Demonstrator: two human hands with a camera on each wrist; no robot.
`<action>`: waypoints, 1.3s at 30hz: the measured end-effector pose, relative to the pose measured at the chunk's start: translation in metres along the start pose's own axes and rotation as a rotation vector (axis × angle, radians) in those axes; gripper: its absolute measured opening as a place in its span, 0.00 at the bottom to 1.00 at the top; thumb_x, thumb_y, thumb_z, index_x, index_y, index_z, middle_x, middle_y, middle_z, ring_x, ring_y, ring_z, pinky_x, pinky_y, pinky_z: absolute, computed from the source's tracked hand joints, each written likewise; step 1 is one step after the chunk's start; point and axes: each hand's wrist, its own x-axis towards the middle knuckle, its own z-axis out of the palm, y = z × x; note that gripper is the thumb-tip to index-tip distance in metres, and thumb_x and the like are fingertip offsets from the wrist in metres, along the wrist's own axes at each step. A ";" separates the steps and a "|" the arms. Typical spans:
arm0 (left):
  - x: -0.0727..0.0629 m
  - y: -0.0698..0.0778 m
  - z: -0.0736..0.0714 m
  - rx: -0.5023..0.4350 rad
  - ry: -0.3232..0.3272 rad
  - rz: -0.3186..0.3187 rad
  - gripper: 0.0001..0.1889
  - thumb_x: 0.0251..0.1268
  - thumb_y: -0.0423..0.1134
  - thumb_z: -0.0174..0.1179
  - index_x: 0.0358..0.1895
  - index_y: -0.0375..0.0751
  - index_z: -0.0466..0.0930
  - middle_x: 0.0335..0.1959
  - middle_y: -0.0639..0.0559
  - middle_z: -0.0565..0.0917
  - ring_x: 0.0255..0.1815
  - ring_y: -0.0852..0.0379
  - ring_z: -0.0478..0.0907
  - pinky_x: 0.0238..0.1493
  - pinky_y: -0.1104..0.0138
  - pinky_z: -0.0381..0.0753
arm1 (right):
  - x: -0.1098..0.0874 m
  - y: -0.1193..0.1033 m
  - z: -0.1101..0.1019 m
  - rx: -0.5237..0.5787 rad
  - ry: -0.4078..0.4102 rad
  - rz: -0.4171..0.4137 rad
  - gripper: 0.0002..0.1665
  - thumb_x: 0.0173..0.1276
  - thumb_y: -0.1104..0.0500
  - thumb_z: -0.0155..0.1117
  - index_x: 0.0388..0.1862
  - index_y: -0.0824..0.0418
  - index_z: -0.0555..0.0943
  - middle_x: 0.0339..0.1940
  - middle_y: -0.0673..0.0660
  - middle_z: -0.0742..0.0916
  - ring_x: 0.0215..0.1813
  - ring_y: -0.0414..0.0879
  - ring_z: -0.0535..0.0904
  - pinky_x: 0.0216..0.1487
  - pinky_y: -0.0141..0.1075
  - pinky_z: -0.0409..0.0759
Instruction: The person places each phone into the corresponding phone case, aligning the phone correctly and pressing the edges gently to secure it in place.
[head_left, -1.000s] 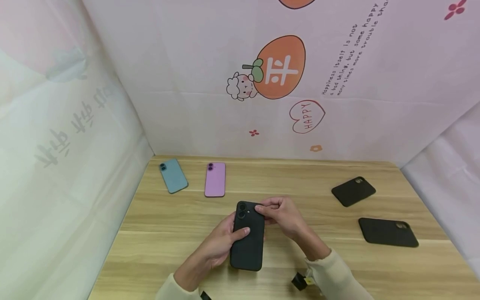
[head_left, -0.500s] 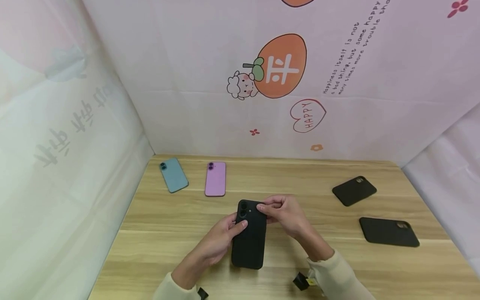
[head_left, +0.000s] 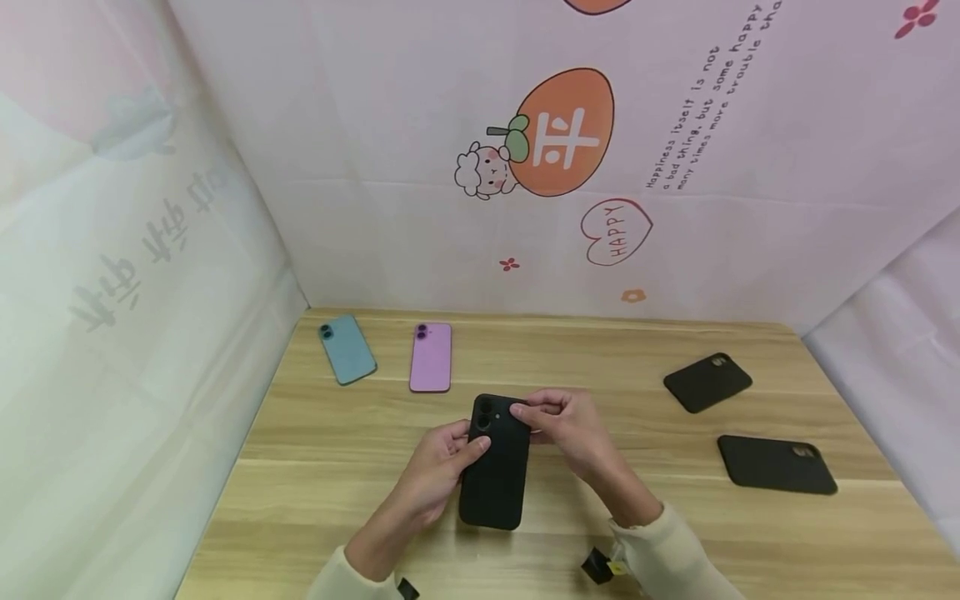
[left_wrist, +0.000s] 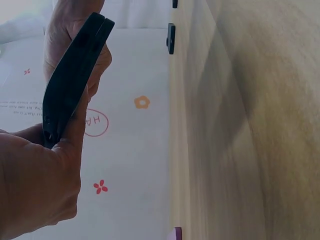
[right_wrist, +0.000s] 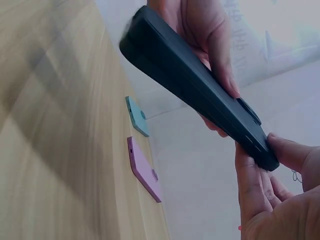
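Wood table (head_left: pixel 600 362) has a teal phone (head_left: pixel 350 353) (skewed) near a pink phone (head_left: pixel 431 360) at back left, black case (head_left: pixel 701 385) and second black case (head_left: pixel 765 465) apart at right, pale backdrop (head_left: pixel 382 242) behind with orange fruit print (head_left: pixel 592 92) and "HAPPY" heart (head_left: pixel 633 229).

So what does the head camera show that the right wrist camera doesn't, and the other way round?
Only the head view shows the farther black case, the nearer black case and the HAPPY heart print.
Only the right wrist view shows the black phone from its long side.
Both show the left hand and right hand holding that phone, plus the blue phone, pink phone and wooden tabletop.
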 end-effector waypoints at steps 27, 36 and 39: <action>0.004 0.003 0.000 -0.073 0.167 0.098 0.18 0.80 0.27 0.57 0.66 0.20 0.74 0.55 0.30 0.87 0.51 0.54 0.88 0.55 0.62 0.88 | -0.025 0.019 0.014 -0.052 -0.045 0.000 0.15 0.69 0.65 0.75 0.48 0.76 0.86 0.40 0.63 0.92 0.41 0.48 0.92 0.44 0.42 0.91; 0.005 0.004 0.000 -0.081 0.181 0.106 0.18 0.80 0.26 0.57 0.66 0.19 0.73 0.55 0.29 0.87 0.52 0.53 0.88 0.55 0.63 0.88 | -0.031 0.024 0.016 -0.119 -0.089 -0.047 0.11 0.71 0.67 0.72 0.44 0.77 0.85 0.36 0.66 0.92 0.36 0.44 0.91 0.40 0.40 0.92; 0.005 0.004 0.001 -0.086 0.170 0.087 0.19 0.80 0.26 0.56 0.67 0.19 0.73 0.55 0.28 0.87 0.52 0.53 0.88 0.56 0.61 0.88 | -0.031 0.023 0.015 -0.150 -0.105 -0.067 0.10 0.72 0.67 0.71 0.43 0.77 0.85 0.35 0.65 0.91 0.34 0.43 0.90 0.39 0.40 0.91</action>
